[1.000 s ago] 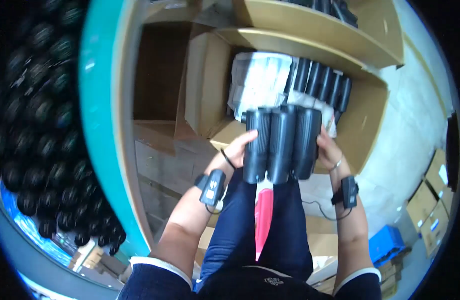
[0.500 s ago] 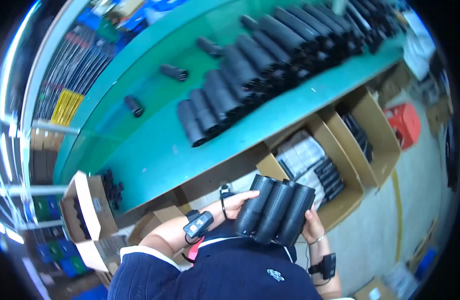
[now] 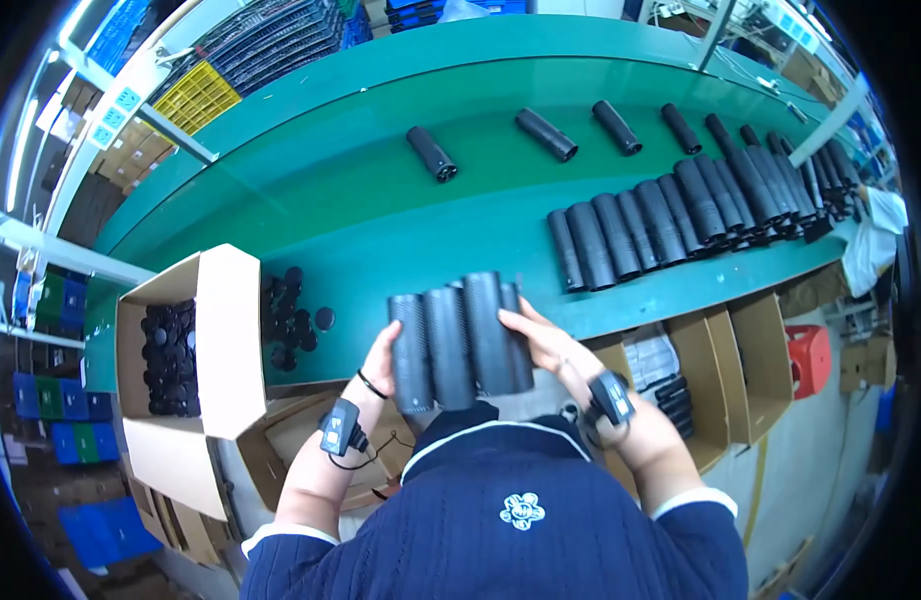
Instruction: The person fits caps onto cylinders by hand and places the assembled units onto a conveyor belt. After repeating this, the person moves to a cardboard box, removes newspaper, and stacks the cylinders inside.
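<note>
Between my two hands I hold several black cylindrical tubes [image 3: 448,345] with a fine textured surface, side by side and roughly upright at the bench's near edge. My left hand [image 3: 382,360] is closed against the left end of the bundle. On the other end presses my right hand [image 3: 540,337], its thumb over the rightmost tubes; its other fingers are hidden behind them. A long row of similar tubes [image 3: 630,235] lies stacked on the green bench [image 3: 450,235] to the right. Black round caps [image 3: 305,325] are scattered to the left of my left hand.
An open carton [image 3: 235,340] of black caps stands at the bench's left end. Several single tubes [image 3: 432,154] lie along the far strip. Below the bench at right are open cartons [image 3: 708,375], one holding tubes, beside a red stool [image 3: 808,360].
My view has swung left. Both hands have brought the held tubes from near the right-hand cartons to the bench's front edge, and the bundle now stands more upright.
</note>
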Demonstrator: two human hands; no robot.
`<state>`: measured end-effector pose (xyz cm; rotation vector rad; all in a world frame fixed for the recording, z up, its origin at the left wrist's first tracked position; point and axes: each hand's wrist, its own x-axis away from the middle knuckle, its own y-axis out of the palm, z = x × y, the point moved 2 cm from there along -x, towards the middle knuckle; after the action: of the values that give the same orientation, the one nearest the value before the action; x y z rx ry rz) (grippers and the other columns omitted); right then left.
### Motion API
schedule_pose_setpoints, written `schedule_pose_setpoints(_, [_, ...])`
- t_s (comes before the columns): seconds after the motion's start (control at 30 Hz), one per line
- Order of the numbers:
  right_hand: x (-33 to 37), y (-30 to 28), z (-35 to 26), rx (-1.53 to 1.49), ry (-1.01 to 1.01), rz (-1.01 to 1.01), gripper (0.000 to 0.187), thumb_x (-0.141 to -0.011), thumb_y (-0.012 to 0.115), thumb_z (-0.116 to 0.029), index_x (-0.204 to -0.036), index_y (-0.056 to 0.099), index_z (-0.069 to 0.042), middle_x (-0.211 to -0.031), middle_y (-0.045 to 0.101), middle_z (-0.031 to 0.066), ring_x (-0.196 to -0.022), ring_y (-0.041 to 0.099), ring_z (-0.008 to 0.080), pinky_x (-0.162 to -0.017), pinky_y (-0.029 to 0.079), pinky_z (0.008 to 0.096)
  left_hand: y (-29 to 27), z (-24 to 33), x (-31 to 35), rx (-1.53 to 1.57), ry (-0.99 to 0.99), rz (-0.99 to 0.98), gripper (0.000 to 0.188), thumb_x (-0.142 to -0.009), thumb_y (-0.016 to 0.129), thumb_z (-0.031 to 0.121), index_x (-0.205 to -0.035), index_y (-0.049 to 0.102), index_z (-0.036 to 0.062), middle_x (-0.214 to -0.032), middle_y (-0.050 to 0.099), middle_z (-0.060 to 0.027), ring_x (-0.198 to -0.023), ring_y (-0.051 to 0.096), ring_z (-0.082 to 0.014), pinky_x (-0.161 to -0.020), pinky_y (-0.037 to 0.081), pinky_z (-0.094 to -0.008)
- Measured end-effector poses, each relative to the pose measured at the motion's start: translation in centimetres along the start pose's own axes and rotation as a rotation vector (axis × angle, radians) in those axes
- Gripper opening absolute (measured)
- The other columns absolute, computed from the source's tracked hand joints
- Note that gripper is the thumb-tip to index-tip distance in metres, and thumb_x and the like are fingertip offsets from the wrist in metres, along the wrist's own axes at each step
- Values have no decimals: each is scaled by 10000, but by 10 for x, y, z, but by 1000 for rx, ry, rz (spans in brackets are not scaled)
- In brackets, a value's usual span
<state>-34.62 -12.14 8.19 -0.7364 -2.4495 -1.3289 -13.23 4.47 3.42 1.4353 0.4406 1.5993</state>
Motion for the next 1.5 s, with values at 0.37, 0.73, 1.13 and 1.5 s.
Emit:
schedule_pose_setpoints(0.37, [-195, 55, -12, 192, 29, -118, 719, -801, 726, -302, -1346, 334, -47, -1210, 539, 115, -1059, 570, 212, -895, 501, 389, -77, 143, -19, -35, 291, 85, 684, -787, 595, 583, -1254, 508, 91, -1212, 572, -128, -1087, 551, -309, -979, 408, -483])
schedule_pose_setpoints(0.73, [-234, 29, -14, 234, 109, -106, 708, -826, 698, -331, -1362, 336, -45, -1272, 496, 121, -1153, 504, 216, -950, 441, 363, -110, 159, -25, -75, 309, 193, 719, -813, 562, 591, -1314, 450, 87, -1273, 527, -137, -1138, 521, -313, -998, 399, -483])
schedule_pose_setpoints(1.13, [-229, 12, -15, 906, -167, 186, 691, -893, 587, -248, -1404, 241, 62, -1429, 343, 207, -1303, 362, 275, -1073, 300, 349, -119, 171, -13, -355, 248, 372, 694, -760, 759, 291, -1317, 420, 51, -1191, 562, -132, -1072, 570, -269, -891, 483, -450])
schedule_pose_setpoints(1.5, [-240, -49, -16, 1031, -332, 672, 730, -810, 690, -319, -1377, 350, -11, -1046, 606, 181, -921, 598, 244, -798, 484, 342, -141, 173, -5, -686, 747, 637, 624, -755, 769, 255, -1207, 450, -32, -1099, 582, -151, -993, 579, -206, -837, 478, -323])
